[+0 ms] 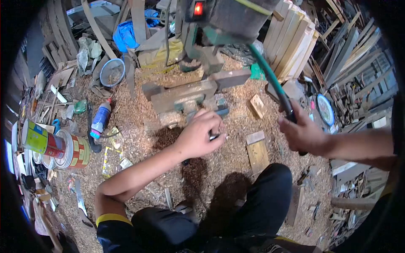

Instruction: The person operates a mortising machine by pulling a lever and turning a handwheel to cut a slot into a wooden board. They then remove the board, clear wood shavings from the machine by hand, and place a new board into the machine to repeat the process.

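Note:
My right hand (301,130) is wrapped round the black grip of a long green lever (270,74), which slopes up to the machine head (236,23). In front of the machine's vise, my left hand (202,134) is closed on a handle, of which only a small dark, shiny part shows between the fingers. A wooden block (183,98) stands in the vise, against a longer dark wooden piece (232,79) behind it. The tool under the machine head is hard to make out.
Wood shavings cover the floor. A blue-and-white bottle (101,118), stacked paint tins (76,152) and a handsaw (80,198) lie to the left. Planks (291,42) stand at the back right. Short wood offcuts (257,154) lie near my knee.

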A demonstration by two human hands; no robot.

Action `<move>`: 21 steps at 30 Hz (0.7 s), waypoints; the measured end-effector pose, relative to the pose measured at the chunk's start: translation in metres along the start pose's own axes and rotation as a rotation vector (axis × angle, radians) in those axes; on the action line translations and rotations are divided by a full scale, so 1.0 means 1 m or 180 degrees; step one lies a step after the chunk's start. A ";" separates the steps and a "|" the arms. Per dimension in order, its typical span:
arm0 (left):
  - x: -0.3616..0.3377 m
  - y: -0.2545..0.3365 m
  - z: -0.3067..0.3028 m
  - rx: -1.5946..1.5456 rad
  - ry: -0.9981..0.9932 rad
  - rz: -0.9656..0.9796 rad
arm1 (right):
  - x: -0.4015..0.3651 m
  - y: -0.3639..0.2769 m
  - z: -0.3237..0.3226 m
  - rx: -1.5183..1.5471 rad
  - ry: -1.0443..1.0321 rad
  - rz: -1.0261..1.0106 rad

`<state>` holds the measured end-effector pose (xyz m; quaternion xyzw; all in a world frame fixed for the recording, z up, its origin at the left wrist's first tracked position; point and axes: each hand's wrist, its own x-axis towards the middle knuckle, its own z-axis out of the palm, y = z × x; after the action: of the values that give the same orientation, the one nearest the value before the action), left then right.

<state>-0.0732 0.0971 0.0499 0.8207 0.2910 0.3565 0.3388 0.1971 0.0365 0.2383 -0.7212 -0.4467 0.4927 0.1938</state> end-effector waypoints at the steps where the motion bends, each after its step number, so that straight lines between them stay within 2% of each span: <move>1: -0.002 0.001 0.000 0.0180 0.0047 0.0010 | 0.002 -0.014 -0.001 0.0092 -0.0068 0.0607; 2: -0.004 0.003 0.000 0.0359 0.0100 0.0013 | 0.011 -0.021 -0.003 0.0172 -0.0144 0.1216; 3: -0.010 0.005 0.005 0.0358 0.0096 -0.0013 | 0.020 -0.022 -0.008 0.0588 -0.0524 0.1840; 4: -0.015 0.005 0.010 0.0472 0.0377 0.0089 | 0.023 -0.017 -0.006 0.0582 -0.0539 0.1828; 5: -0.016 0.002 0.011 0.0596 0.0686 0.0186 | 0.023 -0.014 -0.002 0.0126 -0.0094 0.1467; 6: -0.013 -0.001 0.010 0.0594 0.0708 0.0172 | 0.019 -0.011 0.006 -0.0320 0.0360 0.1121; 7: -0.010 0.001 0.011 0.0740 0.0696 0.0216 | 0.026 0.004 0.027 -0.0452 0.1033 0.1117; 8: -0.009 0.006 0.009 0.0900 0.0660 0.0279 | 0.055 0.045 0.036 -0.0886 0.1129 0.0889; 9: -0.008 0.004 0.009 0.0893 0.0506 0.0131 | 0.101 0.104 0.050 -0.1520 0.1245 0.0057; 10: -0.010 0.004 0.008 0.0943 0.0632 0.0184 | 0.128 0.113 0.077 -0.0284 0.0951 -0.0009; 12: -0.014 0.005 0.005 0.1001 0.0692 0.0156 | 0.210 0.177 0.111 0.1103 0.0533 -0.0650; 15: -0.014 0.003 0.005 0.1229 0.0643 0.0288 | 0.236 0.185 0.132 0.0695 0.0799 -0.0647; 17: -0.012 0.004 0.004 0.1236 0.0634 0.0288 | 0.231 0.185 0.130 0.1046 0.0952 -0.1975; 18: -0.013 0.005 0.003 0.1126 0.0594 0.0238 | 0.233 0.190 0.128 0.1045 0.0950 -0.1976; 20: -0.010 0.005 0.001 0.1021 0.0547 0.0240 | 0.249 0.203 0.127 0.0427 0.0999 -0.2083; 21: -0.010 0.004 0.003 0.1022 0.0567 0.0226 | 0.263 0.203 0.141 0.0489 0.1102 -0.1799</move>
<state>-0.0759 0.0860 0.0479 0.8391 0.3438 0.3885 0.1635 0.1950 0.1275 -0.1109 -0.6252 -0.5510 0.3219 0.4494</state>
